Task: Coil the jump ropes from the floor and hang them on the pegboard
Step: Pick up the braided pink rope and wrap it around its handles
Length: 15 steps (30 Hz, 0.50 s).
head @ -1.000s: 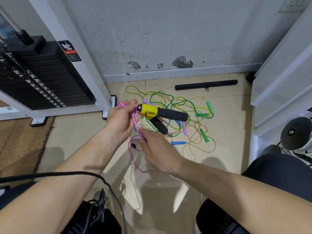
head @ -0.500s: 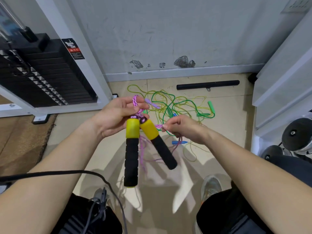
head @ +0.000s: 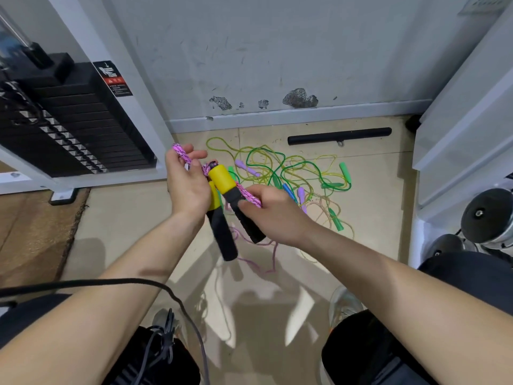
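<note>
Tiled floor [head: 125,232] under a scuffed wall [head: 277,51], loose ropes [head: 294,173] tangled at one o'clock. Left hand [head: 186,187] grips the pink rope [head: 249,195] by its yellow-and-black handles [head: 221,177], right hand [head: 273,209] pinches it taut across them, likely so the wraps bind tight.

pink braided jump rope [head: 248,194], yellow-black handles [head: 222,177] hanging down, above tangled green and yellow ropes [head: 288,173].
</note>
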Motion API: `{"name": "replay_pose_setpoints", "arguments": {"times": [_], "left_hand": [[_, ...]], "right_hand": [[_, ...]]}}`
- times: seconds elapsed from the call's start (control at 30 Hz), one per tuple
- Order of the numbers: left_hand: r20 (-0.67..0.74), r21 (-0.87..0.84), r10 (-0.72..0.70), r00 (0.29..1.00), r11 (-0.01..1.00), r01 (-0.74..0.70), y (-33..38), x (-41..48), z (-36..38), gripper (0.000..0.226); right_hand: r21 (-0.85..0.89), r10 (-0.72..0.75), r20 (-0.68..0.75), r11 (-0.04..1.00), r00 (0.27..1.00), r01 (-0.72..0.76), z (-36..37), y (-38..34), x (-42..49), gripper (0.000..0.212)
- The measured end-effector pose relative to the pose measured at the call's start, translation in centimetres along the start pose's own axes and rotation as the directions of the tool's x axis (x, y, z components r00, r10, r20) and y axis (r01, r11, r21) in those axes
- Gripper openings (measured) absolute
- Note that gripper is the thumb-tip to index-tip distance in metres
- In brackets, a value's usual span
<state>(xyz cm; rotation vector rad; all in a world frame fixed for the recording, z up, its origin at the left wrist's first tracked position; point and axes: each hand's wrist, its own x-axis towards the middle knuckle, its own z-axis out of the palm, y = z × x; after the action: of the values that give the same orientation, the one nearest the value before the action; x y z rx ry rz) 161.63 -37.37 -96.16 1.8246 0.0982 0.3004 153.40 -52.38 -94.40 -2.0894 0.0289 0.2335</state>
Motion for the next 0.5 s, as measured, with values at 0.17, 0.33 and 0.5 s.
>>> {"name": "replay_pose_setpoints", "arguments": {"times": [0.17,0.33,0.5], "left_hand": [[0.025,-0.106,-0.156,0.987,0.982,0.158,0.5,-1.0,1.4,0.032],[0.136,-0.052,-0.146,0.98,0.987,0.154,0.1,-1.4,1.6,0.046],[0.2,0.048,-0.103,0.974,0.994,0.095,-0.4,-1.9,1.8,0.026]], "right_hand": [[-0.237,-0.124,-0.139,0.968,0.982,0.089,1.5,0.8,0.3,0.029],[-0.414,-0.197,-0.195,0.905,0.961,0.102,1.8,1.3,0.5,0.026],[-0.434,-0.224,-0.214,0.894,0.951,0.112,1.8,1.6,0.5,0.038]]}}
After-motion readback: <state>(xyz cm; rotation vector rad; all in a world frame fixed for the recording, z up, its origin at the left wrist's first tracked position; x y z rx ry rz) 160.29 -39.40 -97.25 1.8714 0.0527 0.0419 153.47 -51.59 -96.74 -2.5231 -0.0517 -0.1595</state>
